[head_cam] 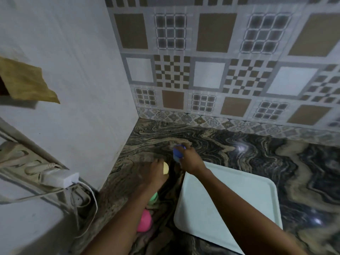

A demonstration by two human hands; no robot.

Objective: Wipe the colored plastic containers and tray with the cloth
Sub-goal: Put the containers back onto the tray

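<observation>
four containers: yellow [166, 168], blue [177, 154], green [154, 198], pink [145, 220]; one tray [230, 199].

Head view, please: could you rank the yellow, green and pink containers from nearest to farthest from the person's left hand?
From the left hand:
1. yellow container, against the hand's right edge.
2. green container, lower in the frame, beside the left forearm.
3. pink container, lower still, near the elbow side of that forearm.
</observation>
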